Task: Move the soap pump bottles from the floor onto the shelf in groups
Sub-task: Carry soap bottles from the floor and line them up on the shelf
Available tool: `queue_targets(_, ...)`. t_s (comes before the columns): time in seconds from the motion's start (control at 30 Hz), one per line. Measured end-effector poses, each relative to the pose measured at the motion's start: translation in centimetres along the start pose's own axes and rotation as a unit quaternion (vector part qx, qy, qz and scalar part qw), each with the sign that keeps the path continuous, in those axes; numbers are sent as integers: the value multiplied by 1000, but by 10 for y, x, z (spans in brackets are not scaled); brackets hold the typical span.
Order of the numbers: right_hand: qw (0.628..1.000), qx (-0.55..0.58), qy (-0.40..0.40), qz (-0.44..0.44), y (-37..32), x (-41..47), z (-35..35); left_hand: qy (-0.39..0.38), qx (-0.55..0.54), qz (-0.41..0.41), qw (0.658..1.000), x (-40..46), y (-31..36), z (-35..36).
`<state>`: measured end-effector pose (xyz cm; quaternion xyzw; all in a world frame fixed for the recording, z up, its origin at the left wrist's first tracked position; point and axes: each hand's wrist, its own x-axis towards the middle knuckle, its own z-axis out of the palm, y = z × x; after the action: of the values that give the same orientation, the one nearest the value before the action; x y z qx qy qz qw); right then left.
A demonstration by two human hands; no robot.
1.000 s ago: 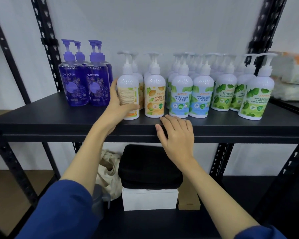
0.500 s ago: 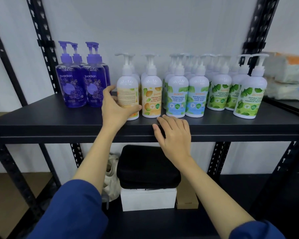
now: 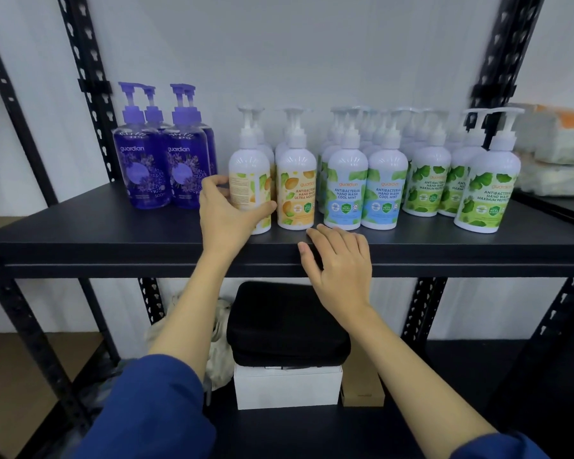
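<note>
My left hand (image 3: 226, 213) and right hand (image 3: 340, 260) are both bare: no gloves, rings, watch or bands show on the fingers or wrists. My forearms are uncovered as well. I wear a dark blue, plain-woven long-sleeved top, its left sleeve (image 3: 153, 412) pushed up and bunched in soft folds near the elbow. The right sleeve (image 3: 497, 447) of the same blue cloth shows only as a small edge at the bottom corner.

Bare shelf (image 3: 80, 226) left, purple bottles (image 3: 164, 167) behind, bottles (image 3: 378, 180) crowding right
</note>
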<state>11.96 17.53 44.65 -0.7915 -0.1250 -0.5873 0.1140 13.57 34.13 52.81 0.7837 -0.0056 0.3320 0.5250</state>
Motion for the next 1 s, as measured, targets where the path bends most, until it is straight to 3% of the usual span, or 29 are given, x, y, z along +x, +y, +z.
queue_targets(0.27,1000,4,-3,19,-5,3,-3,-91,-54,-56,993,10,-1,-7)
queue_targets(0.53,1000,-5,-11,11,-3,1,-2,11,32,14,999,0,1,4)
queue_targets(0.8,1000,-6,-14,9,-3,1,-1,-147,-74,-73,984,14,0,-13)
queue_targets(1.0,1000,-10,-15,10,-3,1,-1,-29,36,13,999,-2,0,5)
